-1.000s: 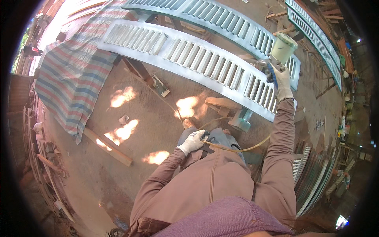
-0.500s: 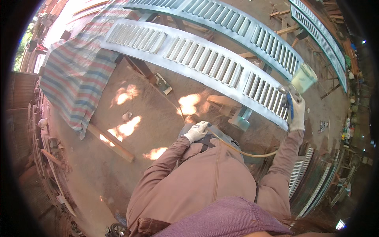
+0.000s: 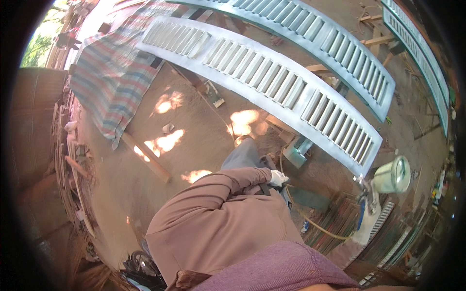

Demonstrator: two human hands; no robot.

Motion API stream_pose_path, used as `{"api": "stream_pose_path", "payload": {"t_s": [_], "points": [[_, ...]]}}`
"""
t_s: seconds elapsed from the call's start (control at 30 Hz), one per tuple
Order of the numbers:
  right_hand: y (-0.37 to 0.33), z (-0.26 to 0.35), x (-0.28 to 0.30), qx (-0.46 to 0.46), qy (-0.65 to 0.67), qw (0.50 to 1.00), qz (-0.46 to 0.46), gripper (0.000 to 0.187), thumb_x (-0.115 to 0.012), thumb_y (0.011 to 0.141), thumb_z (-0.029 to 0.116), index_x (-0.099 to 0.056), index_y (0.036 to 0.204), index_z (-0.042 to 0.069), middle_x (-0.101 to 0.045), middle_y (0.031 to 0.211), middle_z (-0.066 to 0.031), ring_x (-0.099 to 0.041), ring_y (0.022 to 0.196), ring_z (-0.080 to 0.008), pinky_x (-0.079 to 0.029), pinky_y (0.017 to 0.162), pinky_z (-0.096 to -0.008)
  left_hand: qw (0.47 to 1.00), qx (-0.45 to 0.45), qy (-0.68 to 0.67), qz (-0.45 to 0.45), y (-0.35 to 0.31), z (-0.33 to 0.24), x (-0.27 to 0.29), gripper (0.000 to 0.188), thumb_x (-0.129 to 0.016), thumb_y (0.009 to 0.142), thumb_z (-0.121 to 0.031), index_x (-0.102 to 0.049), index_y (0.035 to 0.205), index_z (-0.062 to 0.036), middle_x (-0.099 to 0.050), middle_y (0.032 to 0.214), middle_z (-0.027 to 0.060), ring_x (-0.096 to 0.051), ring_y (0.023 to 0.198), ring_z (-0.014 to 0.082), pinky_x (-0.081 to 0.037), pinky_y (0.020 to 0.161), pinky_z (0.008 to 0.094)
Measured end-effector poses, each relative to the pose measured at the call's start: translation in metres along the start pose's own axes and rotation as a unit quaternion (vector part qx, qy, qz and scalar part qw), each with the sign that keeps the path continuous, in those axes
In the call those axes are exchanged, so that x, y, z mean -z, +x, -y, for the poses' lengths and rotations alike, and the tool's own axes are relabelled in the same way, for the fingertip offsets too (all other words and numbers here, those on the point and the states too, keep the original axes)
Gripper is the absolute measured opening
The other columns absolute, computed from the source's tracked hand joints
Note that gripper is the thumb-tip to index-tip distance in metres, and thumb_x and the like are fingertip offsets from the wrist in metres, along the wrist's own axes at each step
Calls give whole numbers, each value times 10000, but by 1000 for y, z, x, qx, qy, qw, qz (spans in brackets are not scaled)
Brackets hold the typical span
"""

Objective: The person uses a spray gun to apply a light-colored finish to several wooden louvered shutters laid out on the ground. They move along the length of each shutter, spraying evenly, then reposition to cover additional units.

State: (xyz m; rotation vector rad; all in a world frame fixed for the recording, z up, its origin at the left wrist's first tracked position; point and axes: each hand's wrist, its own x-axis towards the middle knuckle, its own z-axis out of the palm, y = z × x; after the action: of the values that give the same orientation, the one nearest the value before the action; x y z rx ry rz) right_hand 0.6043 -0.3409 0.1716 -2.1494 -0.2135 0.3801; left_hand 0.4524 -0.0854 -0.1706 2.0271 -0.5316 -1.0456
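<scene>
My right hand (image 3: pixel 370 213), in a whitish glove, grips a spray gun (image 3: pixel 363 190) beside the near right end of a pale louvred panel (image 3: pixel 305 103). A translucent cup (image 3: pixel 392 175) with pale contents is fixed to the gun and sits tilted. From the gun side a thin yellow hose (image 3: pixel 318 226) curves back to my waist. There my gloved left hand (image 3: pixel 278 178) is closed, apparently around the hose; its fingers show only in part. The panel lies raised above the ground, its slats in three groups.
A second louvred panel (image 3: pixel 322 38) lies beyond the first, and more (image 3: pixel 434 85) stand at the far right. A striped tarp (image 3: pixel 109 92) hangs at the left. Wooden bars (image 3: pixel 148 157) lie on the dirt floor. Slatted pieces (image 3: pixel 381 220) lie low at the right.
My right hand with the spray gun has moved down and toward me, past the panel's end. My left hand has shifted right, across my waist. The view has shifted, too.
</scene>
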Motion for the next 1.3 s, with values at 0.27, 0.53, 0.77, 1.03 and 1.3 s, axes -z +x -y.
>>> {"api": "stream_pose_path", "payload": {"t_s": [0.27, 0.53, 0.77, 1.03, 1.3], "points": [[-37, -37, -93, -57, 6, 996, 66, 408, -625, 889, 87, -568, 1274, -35, -636, 1222, -145, -607, 1091, -213, -468, 944, -358, 981, 24, -191, 18, -41, -27, 64, 652, -570, 888, -330, -349, 1477, -158, -333, 1457, 307, -485, 1248, 412, -418, 1031, 413], [24, 12, -232, 13, -60, 983, 172, 404, -610, 835, 93, -603, 1229, 3, -638, 1170, -189, -601, 1096, -344, -450, 959, -423, 968, -200, -92, -118, -98, -9, 125, 724, -629, 896, -261, -246, 1508, -207, -197, 1508, 289, -370, 1341, 397, -365, 1076, 403], [87, 43, -303, 146, -128, 962, 193, 564, -585, 687, 4, -591, 1247, 62, -594, 1225, -157, -525, 1159, -389, -400, 1012, -492, 831, 67, -462, -303, -166, 4, 180, 1145, -857, 674, -447, -167, 1466, 9, -328, 1420, 224, -330, 1354, 327, -326, 1103, 401], [88, 85, -350, 175, -192, 950, 174, 481, -591, 702, 32, -581, 1182, 55, -536, 1129, -175, -505, 1082, -400, -406, 924, -493, 785, 95, -446, -419, -173, 21, 166, 1212, -842, 659, -483, -96, 1485, -3, -187, 1468, 252, -222, 1397, 374, -274, 1137, 429], [38, 76, -369, 120, -152, 970, 147, 626, -635, 685, 60, -527, 1302, 72, -465, 1231, -180, -467, 1155, -376, -386, 974, -460, 723, 135, -489, -468, -213, -10, 161, 915, -804, 757, -367, -263, 1420, -46, -503, 1215, 156, -521, 1141, 252, -449, 957, 382]]}}
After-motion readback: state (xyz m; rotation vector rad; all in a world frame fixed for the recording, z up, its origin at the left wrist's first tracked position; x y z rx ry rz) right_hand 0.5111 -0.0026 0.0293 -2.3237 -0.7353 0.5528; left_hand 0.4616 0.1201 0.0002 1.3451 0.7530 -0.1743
